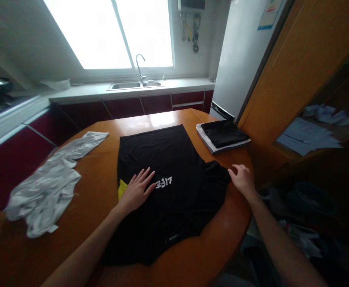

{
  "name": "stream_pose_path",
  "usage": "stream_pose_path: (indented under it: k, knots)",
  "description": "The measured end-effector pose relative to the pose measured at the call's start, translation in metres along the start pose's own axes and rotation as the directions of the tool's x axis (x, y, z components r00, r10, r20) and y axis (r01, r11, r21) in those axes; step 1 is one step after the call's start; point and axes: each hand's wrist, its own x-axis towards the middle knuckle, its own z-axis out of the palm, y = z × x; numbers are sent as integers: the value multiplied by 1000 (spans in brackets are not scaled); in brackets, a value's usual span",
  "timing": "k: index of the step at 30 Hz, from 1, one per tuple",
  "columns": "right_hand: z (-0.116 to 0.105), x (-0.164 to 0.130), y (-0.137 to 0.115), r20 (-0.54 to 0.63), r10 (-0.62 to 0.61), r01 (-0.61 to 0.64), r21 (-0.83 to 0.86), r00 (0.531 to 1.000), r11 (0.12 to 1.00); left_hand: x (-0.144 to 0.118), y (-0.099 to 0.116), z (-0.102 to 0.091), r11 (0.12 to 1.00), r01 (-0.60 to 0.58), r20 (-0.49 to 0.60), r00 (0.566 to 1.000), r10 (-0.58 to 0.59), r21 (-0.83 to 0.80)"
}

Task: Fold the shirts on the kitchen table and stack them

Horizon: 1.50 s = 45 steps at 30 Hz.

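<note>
On the round table (210, 255), the left hand (137, 190) presses flat, fingers spread, while the right hand (242, 180) pinches the black shirt (168, 159) sleeve.

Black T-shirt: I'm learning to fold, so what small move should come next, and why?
Probably fold the sleeve inward with the right hand: it sits at the sleeve edge of the black T-shirt, while the left hand lies flat, pinning the shirt.

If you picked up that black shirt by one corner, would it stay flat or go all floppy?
Probably floppy: the black shirt lies limp against the table, its edges wavy. It looks thin, so likely light. Under the flat left hand it may bunch rather than slide when pushed; the right hand touches its sleeve edge.
</note>
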Motion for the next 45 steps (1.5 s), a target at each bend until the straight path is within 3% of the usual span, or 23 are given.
stream_pose_path:
  k: [6,11,17,21,25,28,31,33,35,41,45]
  knots:
    - [-3,6,-11,171,15,-25,59,985,998,-1,0,-1,1000,1,6,1000,-1,1]
    - [-10,8,-23,243,51,-84,128,969,988,-1,0,-2,1000,-4,15,1000,4,7]
    - [-32,7,-47,131,3,-54,394,991,917,-1,1,-2,1000,-2,16,1000,2,1]
    - [-49,-6,-87,9,-84,63,585,996,809,-1,1,-1,1000,-7,-11,1000,7,-15]
    - [-43,-32,-132,7,-201,149,646,980,749,-1,0,0,1000,-13,-9,1000,13,-14]
    - [-31,-56,-155,139,-407,234,636,903,735,-1,0,0,1000,-17,-3,1000,17,-8]
    - [-26,-76,-166,316,-602,296,649,733,701,-1,0,-1,1000,-15,0,1000,15,-7]
    - [-26,-77,-168,355,-652,316,658,670,683,-1,1,-1,1000,-10,8,1000,11,-7]
    - [-27,-66,-165,329,-640,323,652,694,686,-1,1,-1,1000,-7,13,1000,7,-8]
    - [-6,21,-148,62,-449,334,580,891,743,-1,2,-3,998,-3,3,1000,3,-59]
    - [14,61,-151,54,-406,309,561,912,768,1,6,-11,991,5,-53,999,-12,-137]
